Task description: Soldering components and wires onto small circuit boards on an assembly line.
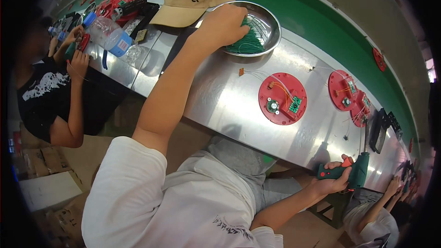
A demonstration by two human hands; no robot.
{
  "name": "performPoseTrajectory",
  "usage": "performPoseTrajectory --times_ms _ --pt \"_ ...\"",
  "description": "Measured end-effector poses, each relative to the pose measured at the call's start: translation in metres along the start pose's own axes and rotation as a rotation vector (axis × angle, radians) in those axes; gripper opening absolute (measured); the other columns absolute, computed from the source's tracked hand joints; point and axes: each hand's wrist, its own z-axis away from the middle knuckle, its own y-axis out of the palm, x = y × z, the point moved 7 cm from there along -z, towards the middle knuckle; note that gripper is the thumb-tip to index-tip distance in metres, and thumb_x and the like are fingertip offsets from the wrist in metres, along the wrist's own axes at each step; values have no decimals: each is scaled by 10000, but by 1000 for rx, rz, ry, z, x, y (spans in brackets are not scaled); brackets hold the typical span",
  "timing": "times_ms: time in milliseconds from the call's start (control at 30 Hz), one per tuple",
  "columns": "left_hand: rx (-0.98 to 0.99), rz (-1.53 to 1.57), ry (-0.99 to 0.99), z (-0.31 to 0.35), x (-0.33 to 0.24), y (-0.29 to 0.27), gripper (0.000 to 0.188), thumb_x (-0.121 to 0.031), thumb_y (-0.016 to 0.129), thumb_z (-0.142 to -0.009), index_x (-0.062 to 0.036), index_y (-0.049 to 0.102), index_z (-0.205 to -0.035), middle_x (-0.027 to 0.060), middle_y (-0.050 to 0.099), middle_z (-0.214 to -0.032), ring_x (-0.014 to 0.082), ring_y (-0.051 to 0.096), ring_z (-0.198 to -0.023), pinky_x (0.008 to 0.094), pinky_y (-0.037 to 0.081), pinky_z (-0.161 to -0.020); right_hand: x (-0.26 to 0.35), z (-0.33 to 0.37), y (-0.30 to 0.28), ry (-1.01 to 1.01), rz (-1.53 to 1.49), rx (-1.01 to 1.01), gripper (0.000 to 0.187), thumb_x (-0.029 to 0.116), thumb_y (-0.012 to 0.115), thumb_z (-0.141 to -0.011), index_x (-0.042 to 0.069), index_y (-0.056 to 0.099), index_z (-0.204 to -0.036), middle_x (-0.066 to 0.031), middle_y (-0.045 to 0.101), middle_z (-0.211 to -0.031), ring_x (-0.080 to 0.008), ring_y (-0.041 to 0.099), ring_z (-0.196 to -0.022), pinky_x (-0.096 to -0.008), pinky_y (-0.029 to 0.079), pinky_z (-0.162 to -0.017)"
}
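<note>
Long steel table (239,101), round metal bowl (268,27) near its far edge holding green wires (250,43), left hand (225,25) inside, fingers closed on wires, three red discs, right hand (333,181) gripping green screwdriver (356,170) at near edge

Left hand (223,25) covers part of the green wires (250,42) in the steel bowl (271,23); its fingertips are buried, so the grip cannot be told. Parts on the red disc (282,98) are too small to identify. The tip of the green power screwdriver (354,171) in the right hand (331,181) is blurred, and the co-worker (50,94) at left fades into the dark rim.
</note>
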Motion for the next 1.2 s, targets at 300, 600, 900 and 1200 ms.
performPoseTrajectory --times_ms 300,600,900,1200 --pt "-53 -16 18 -3 -3 6 171 -175 704 -820 -17 678 -876 156 686 -881 323 666 -875 415 520 -813 -1 -2 1 15 56 10 405 342 469 -988 -33 604 -1061 -21 478 -604 -124 459 -525 -257 353 -497" --pt "-86 142 31 3 -9 -13 167 -139 666 -851 11 690 -920 177 704 -904 331 676 -880 410 527 -827 -3 -3 0 5 23 25 376 321 490 -984 -36 574 -1070 -46 499 -588 -127 474 -490 -244 364 -449" --pt "-63 99 2 3 -9 -10 197 -127 626 -865 14 725 -963 204 709 -940 372 675 -908 428 528 -851 1 -2 2 -3 41 28 385 299 477 -992 -58 597 -1065 -41 492 -613 -122 446 -520 -247 363 -497" --pt "-89 118 -58 1 -5 -12 181 -140 610 -854 -49 756 -910 160 728 -952 341 695 -907 440 554 -835 -1 -4 3 -9 39 48 374 286 469 -996 -56 600 -1069 -40 487 -610 -120 445 -525 -250 361 -500"
